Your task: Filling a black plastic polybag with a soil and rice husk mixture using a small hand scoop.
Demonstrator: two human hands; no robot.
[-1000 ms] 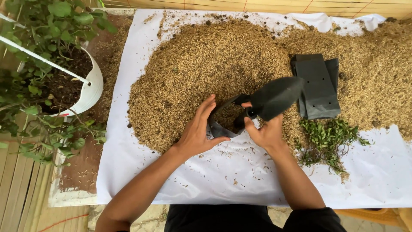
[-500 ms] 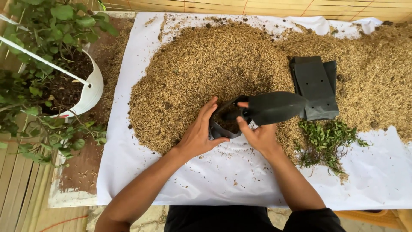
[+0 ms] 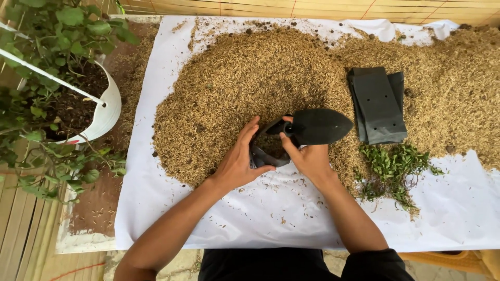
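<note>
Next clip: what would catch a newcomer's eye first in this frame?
First, the big heap of tan husk mix spread across the white sheet. At its near edge the left hand holds open a small black grow bag, while the right hand tips a black trowel over it. A stack of flat black bags lies to the right, and a white potted plant stands at far left.

A home gardening or potting area is shown. A white sheet (image 3: pixel 291 218) is spread over a surface and heaped with straw-coloured husk mix (image 3: pixel 234 88). Flat black planting bags (image 3: pixel 377 104), a clump of green seedlings (image 3: pixel 393 169) and a white pot of leafy plants (image 3: pixel 104 112) are seen, bordered by bamboo matting (image 3: pixel 312 8).
</note>
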